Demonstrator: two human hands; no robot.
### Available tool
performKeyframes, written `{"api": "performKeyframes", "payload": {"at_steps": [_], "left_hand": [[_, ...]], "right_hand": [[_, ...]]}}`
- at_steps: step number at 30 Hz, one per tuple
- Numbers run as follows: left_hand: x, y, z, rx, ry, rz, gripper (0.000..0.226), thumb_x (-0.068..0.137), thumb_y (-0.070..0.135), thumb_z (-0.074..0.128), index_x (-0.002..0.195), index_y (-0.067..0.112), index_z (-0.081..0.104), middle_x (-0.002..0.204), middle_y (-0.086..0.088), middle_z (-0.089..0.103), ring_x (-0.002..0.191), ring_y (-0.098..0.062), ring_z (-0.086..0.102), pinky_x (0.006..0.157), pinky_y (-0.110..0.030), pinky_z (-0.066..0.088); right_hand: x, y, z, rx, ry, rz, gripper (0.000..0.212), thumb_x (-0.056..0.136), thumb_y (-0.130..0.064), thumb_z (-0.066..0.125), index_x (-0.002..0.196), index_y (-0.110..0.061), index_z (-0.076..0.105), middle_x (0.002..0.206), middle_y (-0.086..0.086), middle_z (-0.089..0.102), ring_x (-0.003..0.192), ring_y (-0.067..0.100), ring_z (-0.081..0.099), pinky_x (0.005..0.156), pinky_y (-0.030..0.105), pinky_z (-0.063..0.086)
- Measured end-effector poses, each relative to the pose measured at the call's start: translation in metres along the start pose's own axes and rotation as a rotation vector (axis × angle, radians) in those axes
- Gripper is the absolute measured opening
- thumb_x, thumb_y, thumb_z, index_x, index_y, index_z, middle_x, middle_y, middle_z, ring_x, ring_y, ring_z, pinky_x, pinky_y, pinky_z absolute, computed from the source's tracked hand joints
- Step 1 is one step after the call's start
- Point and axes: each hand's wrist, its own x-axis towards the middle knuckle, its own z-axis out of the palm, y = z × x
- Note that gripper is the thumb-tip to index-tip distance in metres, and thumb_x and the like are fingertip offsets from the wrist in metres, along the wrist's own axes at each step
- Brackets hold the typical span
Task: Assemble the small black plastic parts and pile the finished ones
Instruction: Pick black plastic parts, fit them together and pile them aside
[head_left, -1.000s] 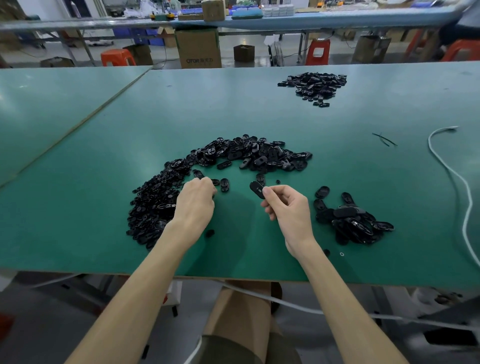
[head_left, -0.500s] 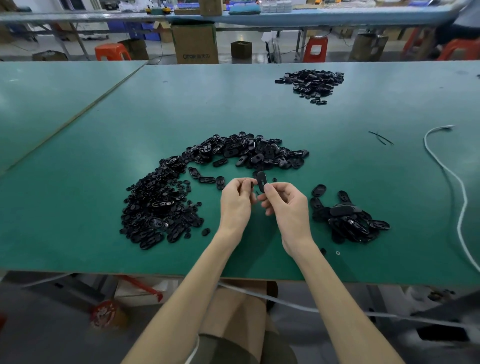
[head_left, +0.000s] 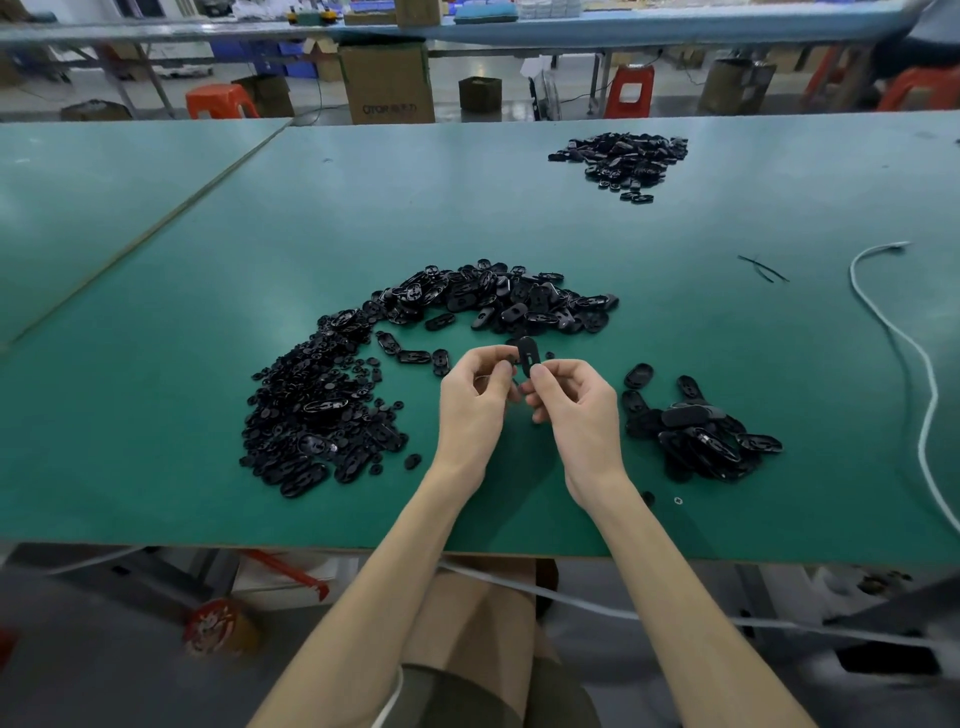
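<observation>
Left hand (head_left: 470, 400) has come away from the pile of small bits (head_left: 317, 410) near the bench's (head_left: 156, 467) left front and now meets the right hand (head_left: 576, 405) over the front middle. Between them stands one oval shell (head_left: 526, 354), upright, lifted off the bench, just in front of the heap of loose shells (head_left: 498, 301).

It looks like the fitting step: a small bit going into the shell. To do it well, I'd say keep the shell steady in the right hand, line the bit up square with the slot in the shell's face, and press straight in until it seats. A skewed push could pop it out among the loose stock.

Right thumb and forefinger pinch the shell's lower end, the other fingers curled loosely beneath. Left fingers are curled in tight, tips against the shell's left edge; whether a small bit sits under them I cannot tell, they hide it.

Finished ones (head_left: 696, 436) lie near the front, right of the hands.
</observation>
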Motion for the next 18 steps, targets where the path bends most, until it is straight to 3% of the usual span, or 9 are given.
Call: {"api": "performKeyframes", "payload": {"at_steps": [5,11,18], "left_hand": [[-0.0012,0.0026,0.0001,-0.113,-0.016,-0.040,0.014,0.099,0.009,0.066,0.109,0.017,0.062,0.090,-0.002,0.071,0.065,-0.007,0.063,0.061,-0.017,0.049],[-0.0008,0.0022,-0.0008,-0.105,-0.044,-0.027,0.013,0.097,0.010,0.069,0.107,0.018,0.065,0.080,0.005,0.069,0.059,-0.007,0.056,0.060,-0.018,0.047],[-0.0020,0.0031,-0.0005,-0.090,-0.051,-0.027,0.014,0.098,0.010,0.067,0.103,0.022,0.067,0.073,0.012,0.067,0.059,-0.005,0.054,0.059,-0.017,0.047]], "right_hand": [[0.0011,0.0011,-0.0008,-0.018,0.022,-0.020,0.002,0.099,-0.016,0.069,0.099,-0.014,0.068,0.080,-0.004,0.076,0.074,0.010,0.070,0.065,0.023,0.055],[0.0004,0.0017,-0.0006,-0.034,-0.008,-0.048,0.008,0.100,-0.009,0.067,0.099,-0.017,0.068,0.091,0.002,0.077,0.085,0.012,0.074,0.065,0.022,0.055],[0.0016,0.0035,-0.0011,-0.076,-0.018,-0.072,0.014,0.100,-0.008,0.067,0.095,-0.021,0.069,0.090,0.004,0.074,0.075,0.012,0.066,0.066,0.026,0.055]]}}
